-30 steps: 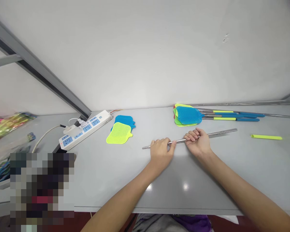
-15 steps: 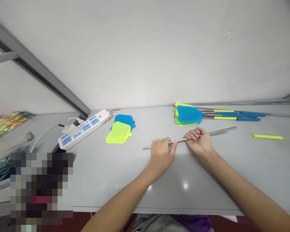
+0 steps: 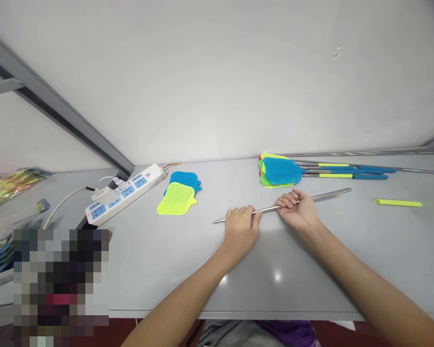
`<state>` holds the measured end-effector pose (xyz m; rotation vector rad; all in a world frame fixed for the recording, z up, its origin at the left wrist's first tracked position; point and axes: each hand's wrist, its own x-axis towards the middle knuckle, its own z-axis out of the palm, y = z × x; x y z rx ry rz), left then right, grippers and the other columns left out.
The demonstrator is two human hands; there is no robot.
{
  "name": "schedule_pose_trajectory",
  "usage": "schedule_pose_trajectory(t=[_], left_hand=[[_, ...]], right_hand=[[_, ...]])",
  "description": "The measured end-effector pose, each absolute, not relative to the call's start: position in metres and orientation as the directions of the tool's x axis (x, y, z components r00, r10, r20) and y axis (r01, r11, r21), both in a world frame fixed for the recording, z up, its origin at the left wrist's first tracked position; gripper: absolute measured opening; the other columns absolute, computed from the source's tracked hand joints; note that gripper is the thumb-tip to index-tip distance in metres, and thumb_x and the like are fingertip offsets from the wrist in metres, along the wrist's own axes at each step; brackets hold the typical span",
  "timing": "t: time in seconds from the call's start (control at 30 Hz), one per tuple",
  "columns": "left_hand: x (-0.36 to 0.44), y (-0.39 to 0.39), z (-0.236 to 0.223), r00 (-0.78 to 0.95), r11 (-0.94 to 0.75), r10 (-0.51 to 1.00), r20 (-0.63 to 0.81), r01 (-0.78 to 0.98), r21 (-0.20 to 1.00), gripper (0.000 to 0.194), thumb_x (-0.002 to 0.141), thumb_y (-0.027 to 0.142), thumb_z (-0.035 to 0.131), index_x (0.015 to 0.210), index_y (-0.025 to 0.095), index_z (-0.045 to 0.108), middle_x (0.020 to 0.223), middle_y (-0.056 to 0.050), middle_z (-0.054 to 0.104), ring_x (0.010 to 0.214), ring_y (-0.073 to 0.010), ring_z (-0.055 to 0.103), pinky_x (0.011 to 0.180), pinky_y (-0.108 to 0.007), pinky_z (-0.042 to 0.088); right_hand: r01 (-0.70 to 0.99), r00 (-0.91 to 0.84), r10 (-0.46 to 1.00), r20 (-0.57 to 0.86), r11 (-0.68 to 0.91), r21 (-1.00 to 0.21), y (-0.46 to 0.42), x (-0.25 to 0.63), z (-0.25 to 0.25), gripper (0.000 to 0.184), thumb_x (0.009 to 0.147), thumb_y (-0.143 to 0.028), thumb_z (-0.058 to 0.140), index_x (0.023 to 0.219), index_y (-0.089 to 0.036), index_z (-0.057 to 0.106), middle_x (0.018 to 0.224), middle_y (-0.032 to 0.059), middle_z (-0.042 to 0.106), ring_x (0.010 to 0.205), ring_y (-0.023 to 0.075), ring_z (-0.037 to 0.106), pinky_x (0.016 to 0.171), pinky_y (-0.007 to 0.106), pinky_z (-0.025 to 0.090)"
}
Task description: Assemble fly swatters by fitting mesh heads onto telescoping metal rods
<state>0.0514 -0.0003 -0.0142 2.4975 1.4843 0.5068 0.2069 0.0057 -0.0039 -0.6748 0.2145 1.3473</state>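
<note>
A thin metal rod slants across the grey table, its right end higher in the picture. My left hand is closed around it near the left end, palm down. Farther right, my right hand grips the same rod with the palm turned up and fingers curled over it. To the left lie a yellow fly swatter head and a blue swatter head partly beneath it. Behind my right hand is a pile of fly swatters with metal shafts and blue and yellow handles.
A white power strip with plugs and cables stands at the left. A yellow-green tube lies on the right. Long metal rods rest along the wall. Packaged items are at the far left, beside a pixelated area.
Both hands keep their hold on the rod and hardly move. The whole view has shifted very slightly.
</note>
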Motion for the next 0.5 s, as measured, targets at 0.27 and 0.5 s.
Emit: schedule_pose_trajectory(t=[0.27, 0.5], left_hand=[[0.0528, 0.0001, -0.0114, 0.437, -0.471, 0.882, 0.174, 0.816, 0.336, 0.03, 0.086, 0.037, 0.032, 0.07, 0.019, 0.05, 0.068, 0.0, 0.059, 0.066, -0.0138, 0.049, 0.063, -0.028, 0.025], [0.0525, 0.0005, -0.0108, 0.443, -0.473, 0.881, 0.167, 0.815, 0.335, 0.031, 0.086, 0.038, 0.031, 0.069, 0.02, 0.049, 0.068, 0.0, 0.059, 0.066, -0.0139, 0.049, 0.063, -0.028, 0.025]], right_hand=[[-0.946, 0.243, 0.811, -0.532, 0.076, -0.316, 0.0058, 0.2062, -0.0022, 0.027, 0.071, -0.014, 0.037, 0.055, -0.018, 0.016, 0.04, -0.0072, 0.019, 0.033, 0.0055, 0.02, 0.034, 0.019, 0.024], [-0.946, 0.241, 0.815, -0.527, 0.076, -0.315, 0.0056, 0.2062, -0.0016, 0.027, 0.07, -0.014, 0.038, 0.055, -0.018, 0.016, 0.04, -0.0072, 0.019, 0.032, 0.0054, 0.02, 0.034, 0.019, 0.024]])
